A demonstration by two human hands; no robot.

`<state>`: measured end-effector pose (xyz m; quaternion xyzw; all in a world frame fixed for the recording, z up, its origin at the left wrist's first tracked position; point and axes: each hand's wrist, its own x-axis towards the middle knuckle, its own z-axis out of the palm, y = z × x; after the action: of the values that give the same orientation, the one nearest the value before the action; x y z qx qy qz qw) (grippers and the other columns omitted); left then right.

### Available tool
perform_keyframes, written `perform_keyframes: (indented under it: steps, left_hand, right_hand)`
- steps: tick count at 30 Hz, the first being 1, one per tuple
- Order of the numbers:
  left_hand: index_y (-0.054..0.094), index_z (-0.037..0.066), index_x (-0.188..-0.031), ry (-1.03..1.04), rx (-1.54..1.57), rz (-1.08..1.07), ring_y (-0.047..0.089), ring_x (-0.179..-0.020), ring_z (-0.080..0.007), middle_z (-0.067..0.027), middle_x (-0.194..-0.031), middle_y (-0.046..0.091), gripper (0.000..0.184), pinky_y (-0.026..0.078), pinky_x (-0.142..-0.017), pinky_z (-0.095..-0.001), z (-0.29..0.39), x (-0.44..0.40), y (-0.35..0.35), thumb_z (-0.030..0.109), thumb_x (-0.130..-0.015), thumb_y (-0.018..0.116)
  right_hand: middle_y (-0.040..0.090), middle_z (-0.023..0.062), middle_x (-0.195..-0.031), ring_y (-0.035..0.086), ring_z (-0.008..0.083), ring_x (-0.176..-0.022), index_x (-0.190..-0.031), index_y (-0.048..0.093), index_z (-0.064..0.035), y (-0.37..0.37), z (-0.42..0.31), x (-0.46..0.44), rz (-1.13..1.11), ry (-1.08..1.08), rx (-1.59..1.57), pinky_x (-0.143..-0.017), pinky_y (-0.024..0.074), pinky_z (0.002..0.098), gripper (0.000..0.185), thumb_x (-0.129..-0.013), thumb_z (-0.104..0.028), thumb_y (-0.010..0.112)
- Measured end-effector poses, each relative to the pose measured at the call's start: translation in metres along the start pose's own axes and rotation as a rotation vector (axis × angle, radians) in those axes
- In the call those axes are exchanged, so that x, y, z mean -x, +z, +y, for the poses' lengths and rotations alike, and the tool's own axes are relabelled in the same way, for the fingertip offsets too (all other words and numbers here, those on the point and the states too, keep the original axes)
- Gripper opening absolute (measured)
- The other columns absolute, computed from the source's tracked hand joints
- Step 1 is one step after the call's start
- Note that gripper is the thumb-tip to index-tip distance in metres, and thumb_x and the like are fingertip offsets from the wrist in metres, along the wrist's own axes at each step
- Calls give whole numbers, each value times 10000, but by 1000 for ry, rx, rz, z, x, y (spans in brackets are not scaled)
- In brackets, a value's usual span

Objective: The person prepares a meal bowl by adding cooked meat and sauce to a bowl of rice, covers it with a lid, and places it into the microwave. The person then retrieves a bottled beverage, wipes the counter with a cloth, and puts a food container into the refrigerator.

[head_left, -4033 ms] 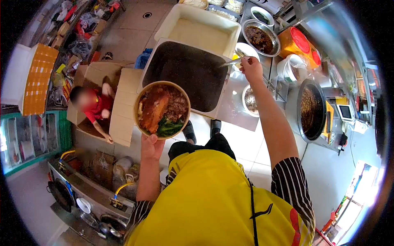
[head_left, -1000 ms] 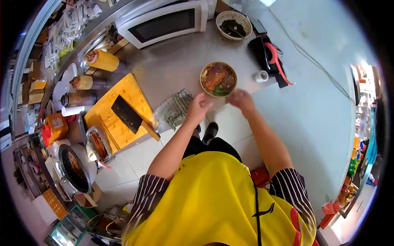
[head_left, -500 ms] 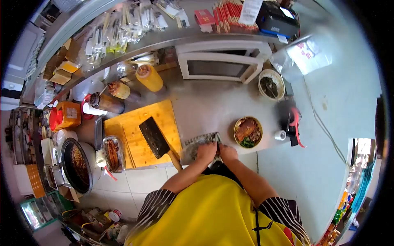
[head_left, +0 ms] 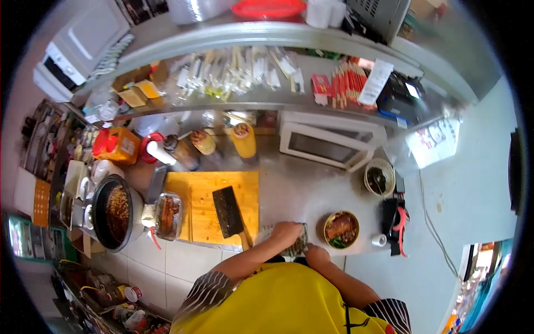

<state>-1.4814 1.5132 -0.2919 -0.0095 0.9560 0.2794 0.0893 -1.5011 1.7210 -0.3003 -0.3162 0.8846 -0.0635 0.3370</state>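
At the front edge of the steel counter, my left hand [head_left: 287, 234] is closed on a grey patterned cloth [head_left: 301, 240]. My right hand [head_left: 317, 255] touches the cloth's right side, its fingers curled and partly hidden. Just right of the hands stands a round bowl [head_left: 340, 230] with a brown piece of meat, minced food and green vegetables; neither hand touches it. To the left, a cleaver [head_left: 227, 211] lies on a wooden cutting board [head_left: 201, 203], its handle over the front edge.
A microwave [head_left: 328, 146] and a bowl of dark food [head_left: 379, 177] stand behind. Sauce bottles [head_left: 243, 141], a clear tray of meat [head_left: 168, 216] and a large pot [head_left: 115, 214] are at left. A white roll [head_left: 379, 240] sits right; wrapped utensils [head_left: 236, 72] fill the shelf.
The bowl, held in my left hand earliest, now stands on the counter. Both hands have since moved from it to the cloth, which is now more bunched. The view has turned and shows more shelf.
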Motion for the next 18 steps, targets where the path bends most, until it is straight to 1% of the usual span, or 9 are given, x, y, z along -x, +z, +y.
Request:
perform_keyframes:
  steps: [2,4,5,8,9,12,15,16,18]
  left_hand:
    - [635,77,-829,-67,-1,216,656,-730,-340,-160,-799,659,143,513,-608,-455,6,-13,-101,199,-851,564]
    - [623,119,-848,68,152,688,638,-625,-321,-78,-761,659,165,501,-558,-443,11,-19,-223,266,-893,563]
    - [616,118,-898,-15,-200,773,644,-638,-265,-104,-796,664,151,519,-575,-377,8,-19,-281,262,-917,574]
    - [604,58,-932,62,-383,1221,630,-731,-348,-132,-799,641,78,506,-627,-430,28,-26,-430,121,-892,583]
    - [606,50,-950,227,-494,1334,615,-819,-360,-161,-859,627,90,498,-708,-433,25,-37,-473,83,-870,581]
    - [605,38,-986,289,-691,1417,583,-941,-356,-167,-1012,623,136,467,-832,-438,15,-66,-574,79,-860,575]
    - [618,48,-1030,39,-911,1369,584,-979,-343,-146,-1054,629,182,468,-870,-432,-14,-88,-633,128,-879,557]
    - [636,70,-1038,-84,-1058,1268,586,-1024,-339,-136,-1062,641,201,472,-891,-427,-32,-96,-647,172,-892,542]
    - [645,95,-1008,-211,-984,1076,572,-1083,-333,-129,-1064,653,172,488,-869,-435,-41,-94,-657,170,-893,541]
  right_hand:
    - [673,180,-920,651,353,-813,-1121,586,-78,-29,3,24,84,-105,-3,-675,523,467,308,-890,-279,555]
    - [678,156,-898,652,346,-778,-1083,618,-91,-64,-1,50,164,-147,12,-664,526,452,281,-877,-279,586]
    - [680,147,-877,653,341,-766,-1067,628,-90,-72,1,61,192,-161,-58,-664,527,452,272,-871,-276,598]
    - [683,146,-906,655,338,-794,-1056,631,-90,-83,12,94,223,-137,-191,-676,535,449,267,-885,-290,584]
    - [682,151,-932,656,339,-813,-1059,627,-91,-83,15,102,227,-118,-224,-682,538,448,271,-895,-299,571]
    - [686,155,-937,657,342,-828,-1090,623,-91,-69,34,122,187,-18,-95,-711,535,457,305,-895,-319,567]
    - [693,122,-817,663,334,-735,-1001,671,-102,-40,55,135,247,77,-131,-679,544,435,241,-847,-281,623]
    - [694,123,-822,665,334,-737,-1003,671,-108,-36,59,140,252,102,-147,-676,545,436,243,-847,-288,622]
    - [696,126,-832,668,334,-741,-1006,672,-119,-20,65,150,253,160,-186,-669,547,440,248,-848,-302,619]
